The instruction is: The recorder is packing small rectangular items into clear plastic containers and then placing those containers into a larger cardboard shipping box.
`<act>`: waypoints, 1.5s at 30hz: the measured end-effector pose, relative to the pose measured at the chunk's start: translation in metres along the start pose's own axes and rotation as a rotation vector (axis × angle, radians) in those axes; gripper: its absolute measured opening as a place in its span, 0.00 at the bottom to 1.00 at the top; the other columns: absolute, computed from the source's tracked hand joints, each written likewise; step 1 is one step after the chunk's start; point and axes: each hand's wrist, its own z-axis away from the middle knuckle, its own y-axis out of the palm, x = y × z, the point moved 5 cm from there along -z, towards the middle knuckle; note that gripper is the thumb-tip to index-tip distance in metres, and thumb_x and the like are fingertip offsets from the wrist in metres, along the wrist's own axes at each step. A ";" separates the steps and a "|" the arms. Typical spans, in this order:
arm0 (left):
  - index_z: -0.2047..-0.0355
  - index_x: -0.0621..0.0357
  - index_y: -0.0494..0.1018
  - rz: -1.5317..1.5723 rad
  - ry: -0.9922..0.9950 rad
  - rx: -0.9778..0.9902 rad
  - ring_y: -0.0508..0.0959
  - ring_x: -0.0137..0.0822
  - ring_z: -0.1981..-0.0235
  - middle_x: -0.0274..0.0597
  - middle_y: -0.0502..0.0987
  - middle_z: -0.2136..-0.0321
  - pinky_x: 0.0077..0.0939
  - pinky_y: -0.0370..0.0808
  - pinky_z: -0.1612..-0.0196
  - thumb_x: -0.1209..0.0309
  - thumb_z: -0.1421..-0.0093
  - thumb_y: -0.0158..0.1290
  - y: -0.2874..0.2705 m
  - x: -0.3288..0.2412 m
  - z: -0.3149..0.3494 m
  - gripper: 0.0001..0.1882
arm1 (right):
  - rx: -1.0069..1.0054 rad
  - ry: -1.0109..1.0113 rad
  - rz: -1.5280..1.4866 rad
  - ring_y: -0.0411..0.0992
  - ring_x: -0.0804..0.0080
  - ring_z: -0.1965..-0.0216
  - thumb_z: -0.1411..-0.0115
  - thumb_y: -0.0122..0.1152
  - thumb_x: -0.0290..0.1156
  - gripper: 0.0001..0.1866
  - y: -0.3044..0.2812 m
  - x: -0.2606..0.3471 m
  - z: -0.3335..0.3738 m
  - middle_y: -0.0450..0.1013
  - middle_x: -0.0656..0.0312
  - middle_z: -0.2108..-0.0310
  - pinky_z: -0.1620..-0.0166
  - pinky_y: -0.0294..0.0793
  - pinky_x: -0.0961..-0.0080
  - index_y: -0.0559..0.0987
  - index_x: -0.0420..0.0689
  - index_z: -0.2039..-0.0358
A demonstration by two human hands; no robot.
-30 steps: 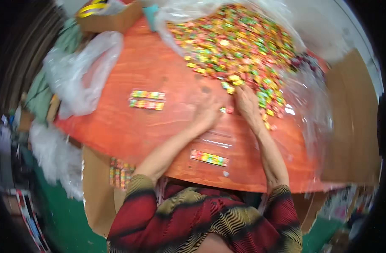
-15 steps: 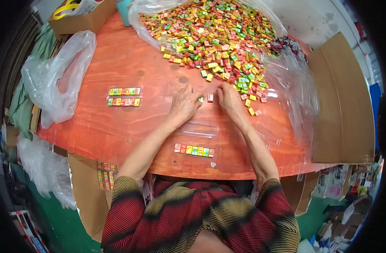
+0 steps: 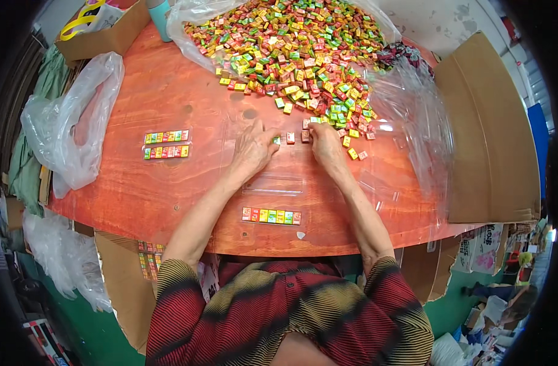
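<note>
At the table's middle my left hand point(image 3: 252, 147) has its thumb and forefinger closed at a small green box point(image 3: 276, 141). Just right of that, a small red box point(image 3: 290, 138) lies on the wood between my hands. The fingertips of my right hand point(image 3: 328, 145) pinch a second red box point(image 3: 305, 136), at the near edge of a big heap of small coloured boxes point(image 3: 297, 55). Closer to me lies a row of several boxes in a clear tray point(image 3: 271, 216). Two more filled rows point(image 3: 166, 144) sit to the left.
Clear plastic trays point(image 3: 273, 186) lie between my forearms. A crumpled plastic bag point(image 3: 71, 122) is at the table's left edge, and clear plastic sheeting point(image 3: 413, 122) at the right. Cardboard point(image 3: 486, 134) stands at the far right. An open carton point(image 3: 105, 36) and a teal bottle point(image 3: 159, 18) are at back left.
My right hand has drawn another red box in beside the first one. My left hand stays by the green box. The whole view has shifted slightly.
</note>
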 end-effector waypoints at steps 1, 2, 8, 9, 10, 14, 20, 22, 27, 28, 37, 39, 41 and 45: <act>0.63 0.52 0.73 0.012 -0.017 0.016 0.69 0.48 0.62 0.48 0.65 0.68 0.40 0.66 0.62 0.72 0.57 0.57 0.000 0.001 0.000 0.16 | -0.046 -0.019 -0.085 0.69 0.53 0.66 0.48 0.49 0.23 0.08 -0.008 -0.003 0.001 0.71 0.48 0.71 0.63 0.67 0.64 0.75 0.37 0.69; 0.63 0.52 0.73 0.016 -0.013 0.018 0.69 0.48 0.62 0.48 0.65 0.68 0.40 0.66 0.62 0.72 0.57 0.57 -0.001 0.000 0.000 0.16 | -0.094 -0.037 -0.168 0.70 0.54 0.66 0.48 0.49 0.23 0.08 -0.016 -0.007 0.002 0.71 0.49 0.71 0.63 0.68 0.64 0.75 0.37 0.69; 0.64 0.52 0.73 0.002 0.011 0.004 0.69 0.48 0.64 0.48 0.65 0.70 0.38 0.67 0.63 0.73 0.57 0.57 -0.001 0.000 0.001 0.16 | -0.105 -0.062 0.003 0.70 0.56 0.70 0.49 0.49 0.24 0.07 -0.025 0.006 0.007 0.69 0.52 0.72 0.67 0.69 0.67 0.74 0.41 0.69; 0.64 0.53 0.73 -0.001 0.024 -0.009 0.69 0.46 0.65 0.46 0.65 0.71 0.38 0.67 0.64 0.72 0.56 0.57 0.000 -0.001 0.000 0.16 | 0.015 -0.050 0.111 0.69 0.55 0.70 0.49 0.49 0.24 0.06 -0.016 0.014 0.008 0.68 0.52 0.72 0.68 0.69 0.65 0.73 0.42 0.70; 0.63 0.53 0.73 -0.005 0.037 -0.021 0.69 0.45 0.66 0.45 0.65 0.71 0.37 0.67 0.64 0.72 0.56 0.57 0.000 -0.002 0.000 0.16 | 0.021 -0.123 0.153 0.69 0.53 0.72 0.49 0.48 0.25 0.05 -0.008 0.019 0.011 0.66 0.52 0.73 0.71 0.68 0.62 0.72 0.43 0.71; 0.63 0.52 0.73 -0.003 0.028 -0.010 0.69 0.45 0.66 0.45 0.65 0.71 0.37 0.66 0.64 0.72 0.56 0.57 0.001 -0.001 0.002 0.16 | 0.022 -0.114 0.107 0.69 0.53 0.72 0.53 0.48 0.23 0.05 -0.005 0.024 0.015 0.66 0.51 0.72 0.72 0.68 0.59 0.70 0.41 0.74; 0.64 0.52 0.73 0.006 0.043 -0.010 0.69 0.45 0.67 0.45 0.64 0.71 0.37 0.66 0.64 0.72 0.56 0.57 0.003 -0.001 -0.001 0.16 | 0.029 -0.104 0.168 0.70 0.53 0.72 0.51 0.52 0.27 0.06 -0.015 -0.002 -0.022 0.68 0.52 0.72 0.70 0.68 0.60 0.72 0.43 0.70; 0.64 0.53 0.73 -0.008 0.074 -0.031 0.69 0.44 0.68 0.45 0.64 0.72 0.37 0.66 0.65 0.72 0.56 0.57 0.003 -0.003 -0.002 0.16 | 0.097 -0.073 0.323 0.70 0.52 0.72 0.51 0.55 0.30 0.08 0.000 -0.012 -0.029 0.67 0.52 0.72 0.70 0.68 0.60 0.72 0.43 0.70; 0.63 0.53 0.73 0.010 0.062 -0.015 0.69 0.44 0.68 0.45 0.64 0.73 0.36 0.67 0.65 0.73 0.56 0.57 0.001 -0.002 -0.001 0.16 | 0.050 -0.087 0.229 0.69 0.53 0.72 0.50 0.56 0.33 0.08 -0.018 -0.012 -0.025 0.66 0.52 0.73 0.70 0.68 0.61 0.73 0.43 0.72; 0.63 0.54 0.73 0.008 0.051 -0.005 0.69 0.44 0.68 0.45 0.64 0.73 0.36 0.67 0.65 0.73 0.56 0.57 0.000 -0.001 -0.001 0.16 | 0.016 -0.073 0.168 0.69 0.54 0.72 0.49 0.55 0.32 0.08 -0.025 -0.010 -0.021 0.67 0.52 0.72 0.70 0.68 0.62 0.73 0.42 0.71; 0.62 0.53 0.72 -0.018 0.104 0.020 0.68 0.44 0.67 0.45 0.64 0.73 0.36 0.67 0.64 0.73 0.56 0.56 -0.002 -0.006 -0.009 0.17 | 0.105 0.076 0.076 0.70 0.51 0.71 0.48 0.53 0.31 0.08 -0.015 0.009 0.016 0.71 0.48 0.75 0.69 0.67 0.59 0.73 0.41 0.69; 0.63 0.53 0.72 -0.016 0.107 0.031 0.68 0.44 0.67 0.45 0.64 0.73 0.36 0.67 0.63 0.73 0.56 0.56 -0.001 -0.007 -0.011 0.17 | 0.113 0.084 0.136 0.70 0.52 0.71 0.48 0.52 0.33 0.08 -0.010 0.000 0.011 0.71 0.49 0.76 0.70 0.67 0.58 0.73 0.42 0.70; 0.63 0.52 0.71 -0.017 0.104 0.040 0.68 0.44 0.66 0.45 0.64 0.73 0.36 0.67 0.63 0.73 0.56 0.56 0.001 -0.007 -0.012 0.17 | 0.050 0.037 0.127 0.70 0.52 0.72 0.48 0.52 0.33 0.08 -0.008 0.002 0.008 0.71 0.49 0.78 0.70 0.67 0.58 0.73 0.42 0.70; 0.62 0.52 0.71 -0.028 0.130 0.019 0.67 0.44 0.65 0.45 0.64 0.73 0.36 0.67 0.62 0.72 0.56 0.57 0.002 -0.006 -0.010 0.17 | 0.127 0.032 0.156 0.70 0.51 0.72 0.48 0.52 0.32 0.08 -0.001 0.004 0.007 0.71 0.49 0.77 0.71 0.67 0.58 0.73 0.43 0.69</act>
